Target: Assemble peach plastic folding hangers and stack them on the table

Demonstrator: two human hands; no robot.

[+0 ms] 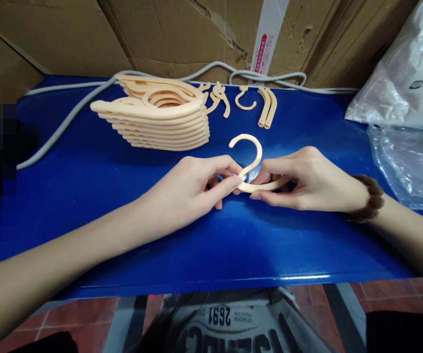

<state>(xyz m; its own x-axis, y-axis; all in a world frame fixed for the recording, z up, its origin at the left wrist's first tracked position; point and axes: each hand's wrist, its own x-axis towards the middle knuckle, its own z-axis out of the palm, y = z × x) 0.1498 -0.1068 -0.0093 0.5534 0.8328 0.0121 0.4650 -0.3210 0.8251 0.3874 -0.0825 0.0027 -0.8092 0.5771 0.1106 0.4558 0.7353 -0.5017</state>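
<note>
Above the blue table's middle, a beige hook piece [258,152] stands with its curl upward, joined or pressed to a curved beige arm piece [268,186]. My left hand [204,184] pinches the base of the hook between thumb and fingers. The fingers of my right hand [299,181] are closed round the arm piece, whose right end is hidden in the palm. Behind my left hand lies a stack of beige hanger parts [163,122]. Loose hooks [246,100] and two short curved arms [268,108] rest to the right of the stack.
A grey-white cable [71,115] runs along the back of the blue table [196,255] and down its left side. Cardboard boxes [182,39] stand behind. Clear plastic bags [410,88] lie at the right.
</note>
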